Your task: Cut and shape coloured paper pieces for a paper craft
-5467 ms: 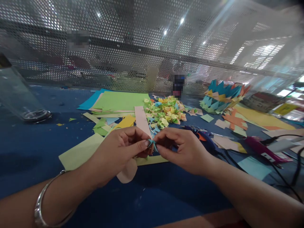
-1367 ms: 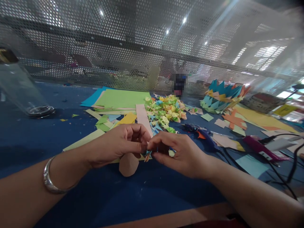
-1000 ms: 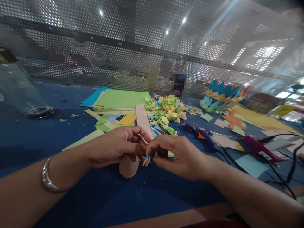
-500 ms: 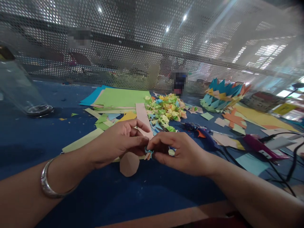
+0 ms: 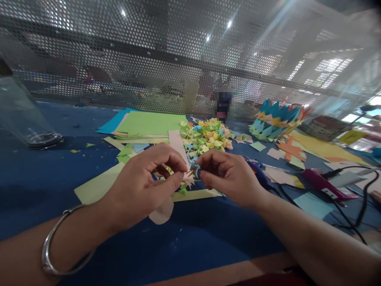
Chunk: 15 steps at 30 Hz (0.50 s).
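My right hand [image 5: 230, 176] pinches a small curled piece of light blue paper [image 5: 195, 170] between thumb and fingertips. Close on its left, my left hand [image 5: 145, 180] has thumb and forefinger drawn together in a pinch; whatever is in it is too small to make out. Brownish pointed bits show between the two hands. Below them lie a pink paper star [image 5: 188, 180] and a pale yellow strip [image 5: 198, 194]. A round paper disc [image 5: 163, 212] is partly hidden under my left hand. Just beyond is a heap of small folded paper flowers [image 5: 208, 137].
Green paper sheets [image 5: 157, 123] are stacked at the back. A glass jar [image 5: 32, 123] stands left. On the right are a blue glue gun [image 5: 263, 174], a magenta power strip [image 5: 327, 186] with cables, and a spiky paper crown [image 5: 274, 121]. A perforated screen [image 5: 178, 71] rises behind.
My hands have drawn slightly apart and the small blue paper piece has moved up and right with my right hand. More of the star and yellow strip now shows beneath.
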Each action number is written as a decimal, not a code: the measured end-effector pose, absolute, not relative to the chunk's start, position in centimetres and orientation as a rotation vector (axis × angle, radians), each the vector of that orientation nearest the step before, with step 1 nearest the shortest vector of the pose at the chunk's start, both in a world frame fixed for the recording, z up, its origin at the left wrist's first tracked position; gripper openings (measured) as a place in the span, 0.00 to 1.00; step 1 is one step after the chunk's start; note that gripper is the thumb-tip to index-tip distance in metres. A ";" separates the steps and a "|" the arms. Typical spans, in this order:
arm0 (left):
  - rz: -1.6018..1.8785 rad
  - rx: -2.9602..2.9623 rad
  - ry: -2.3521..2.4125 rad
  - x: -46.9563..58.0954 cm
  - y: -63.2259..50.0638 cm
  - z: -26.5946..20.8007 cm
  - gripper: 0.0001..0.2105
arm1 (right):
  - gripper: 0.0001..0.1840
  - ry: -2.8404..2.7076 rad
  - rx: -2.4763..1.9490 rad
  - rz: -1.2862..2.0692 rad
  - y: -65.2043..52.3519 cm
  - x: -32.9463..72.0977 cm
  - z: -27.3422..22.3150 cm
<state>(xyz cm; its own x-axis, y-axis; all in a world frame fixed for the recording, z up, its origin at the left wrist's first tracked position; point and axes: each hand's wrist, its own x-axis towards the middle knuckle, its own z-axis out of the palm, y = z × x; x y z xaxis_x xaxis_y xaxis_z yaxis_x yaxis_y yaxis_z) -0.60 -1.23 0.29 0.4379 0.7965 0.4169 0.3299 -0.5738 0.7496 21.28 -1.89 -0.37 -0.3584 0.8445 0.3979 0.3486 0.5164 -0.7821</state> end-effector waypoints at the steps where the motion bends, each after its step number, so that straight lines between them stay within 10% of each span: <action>1: 1.048 2.145 0.939 -0.6 -1.3 0.3 0.03 | 0.04 -1.919 -0.984 0.755 -1.9 21.3 -0.4; 15: 1.063 2.247 0.995 -0.4 -1.3 0.5 0.04 | 0.05 -1.889 -1.007 0.764 -1.8 21.3 -0.4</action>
